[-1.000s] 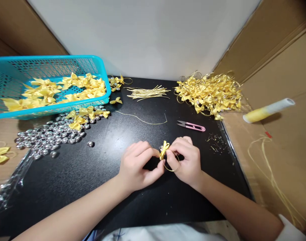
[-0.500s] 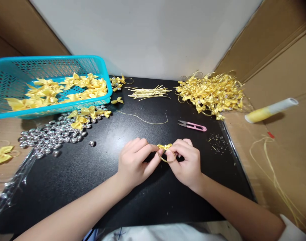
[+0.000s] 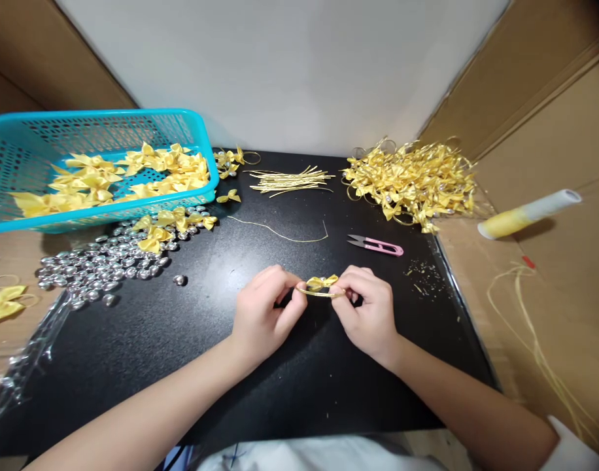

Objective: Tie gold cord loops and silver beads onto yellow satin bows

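Between my two hands is a yellow ribbon bow [image 3: 321, 282] with a gold cord loop [image 3: 319, 294] attached on its near side. My left hand [image 3: 266, 307] pinches the left end of the loop between thumb and forefinger. At the other end, my right hand [image 3: 367, 307] pinches the loop close to the bow's right wing. The loop looks flattened and stretched sideways. Ahead of my right hand lie pink thread snips [image 3: 375, 245], blades pointing left. A thin gold thread [image 3: 280, 234] lies beyond my hands, and a lone silver bead [image 3: 180, 280] sits to the left.
A turquoise basket [image 3: 208, 140] of yellow bows stands at the back left, with many silver beads [image 3: 103, 265] before it. Cut gold cords [image 3: 292, 180] lie at the back middle. Finished-looking bows [image 3: 417, 183] are heaped at the back right, near a tube [image 3: 528, 214] and loose cords [image 3: 535, 333].
My left hand has shifted its pinch from beside the bow to the loop's left end. The cord loop has gone from rounded and hanging down to wide and flat.
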The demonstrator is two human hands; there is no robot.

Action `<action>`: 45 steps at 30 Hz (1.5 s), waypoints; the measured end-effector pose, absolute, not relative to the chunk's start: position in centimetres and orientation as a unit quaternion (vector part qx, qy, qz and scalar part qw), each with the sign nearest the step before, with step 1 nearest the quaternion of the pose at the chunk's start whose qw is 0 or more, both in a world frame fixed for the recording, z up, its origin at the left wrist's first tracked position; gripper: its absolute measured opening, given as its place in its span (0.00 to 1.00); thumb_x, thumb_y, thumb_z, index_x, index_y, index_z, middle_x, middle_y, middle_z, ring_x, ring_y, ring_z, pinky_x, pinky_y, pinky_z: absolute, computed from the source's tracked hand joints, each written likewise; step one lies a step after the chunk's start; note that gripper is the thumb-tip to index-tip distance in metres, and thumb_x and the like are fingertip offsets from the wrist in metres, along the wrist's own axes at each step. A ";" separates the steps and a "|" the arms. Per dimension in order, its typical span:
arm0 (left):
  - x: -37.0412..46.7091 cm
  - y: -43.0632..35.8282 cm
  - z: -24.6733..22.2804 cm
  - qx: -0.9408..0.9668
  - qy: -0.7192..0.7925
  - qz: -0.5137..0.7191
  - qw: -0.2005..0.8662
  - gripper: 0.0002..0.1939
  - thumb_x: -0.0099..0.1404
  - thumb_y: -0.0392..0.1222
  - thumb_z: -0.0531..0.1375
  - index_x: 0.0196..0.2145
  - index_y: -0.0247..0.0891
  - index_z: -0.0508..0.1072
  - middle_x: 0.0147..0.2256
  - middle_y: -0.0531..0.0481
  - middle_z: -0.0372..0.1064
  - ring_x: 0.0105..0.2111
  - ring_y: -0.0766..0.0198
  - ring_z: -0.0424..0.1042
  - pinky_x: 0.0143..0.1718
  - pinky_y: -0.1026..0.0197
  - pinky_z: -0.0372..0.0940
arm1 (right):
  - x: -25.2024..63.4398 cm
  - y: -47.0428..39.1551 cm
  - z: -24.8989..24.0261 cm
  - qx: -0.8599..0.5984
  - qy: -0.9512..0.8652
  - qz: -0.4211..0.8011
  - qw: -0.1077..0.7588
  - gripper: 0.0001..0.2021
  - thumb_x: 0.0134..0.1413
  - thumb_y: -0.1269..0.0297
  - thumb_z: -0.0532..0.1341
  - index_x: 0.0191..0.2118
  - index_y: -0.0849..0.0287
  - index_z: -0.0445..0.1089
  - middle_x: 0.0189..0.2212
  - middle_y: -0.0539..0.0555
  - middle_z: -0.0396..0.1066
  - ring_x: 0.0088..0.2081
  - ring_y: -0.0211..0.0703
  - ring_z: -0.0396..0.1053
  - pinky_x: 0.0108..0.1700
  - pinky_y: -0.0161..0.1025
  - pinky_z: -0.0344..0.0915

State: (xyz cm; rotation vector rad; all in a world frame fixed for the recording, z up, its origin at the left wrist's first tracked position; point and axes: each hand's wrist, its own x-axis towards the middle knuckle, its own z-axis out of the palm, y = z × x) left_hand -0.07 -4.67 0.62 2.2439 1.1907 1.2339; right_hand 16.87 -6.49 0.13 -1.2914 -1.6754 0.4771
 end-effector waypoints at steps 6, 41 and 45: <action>0.0 -4.8 0.7 0.800 0.390 0.428 0.157 0.08 0.63 0.32 0.58 0.26 0.37 0.68 0.19 0.58 0.53 0.20 0.70 0.56 0.23 0.65 0.53 | 16.7 -6.7 0.3 -0.501 -0.718 0.170 0.453 0.12 0.55 0.71 0.58 0.21 0.58 0.63 0.17 0.45 0.61 0.21 0.33 0.59 0.33 0.38 0.54; 0.2 -4.6 0.5 0.685 0.467 0.418 0.372 0.04 0.63 0.39 0.59 0.35 0.37 0.71 0.31 0.49 0.70 0.30 0.65 0.69 0.31 0.63 0.65 | 16.5 -6.6 0.0 -0.499 -0.721 0.214 0.431 0.13 0.56 0.70 0.58 0.21 0.58 0.63 0.17 0.44 0.61 0.20 0.33 0.59 0.31 0.37 0.54; 0.2 -4.5 0.5 0.602 0.441 0.395 0.536 0.09 0.66 0.42 0.58 0.33 0.36 0.75 0.28 0.49 0.74 0.28 0.65 0.71 0.33 0.63 0.68 | 16.9 -6.4 0.5 -0.500 -0.722 0.244 0.412 0.11 0.57 0.71 0.57 0.24 0.58 0.67 0.18 0.44 0.60 0.21 0.34 0.59 0.31 0.37 0.56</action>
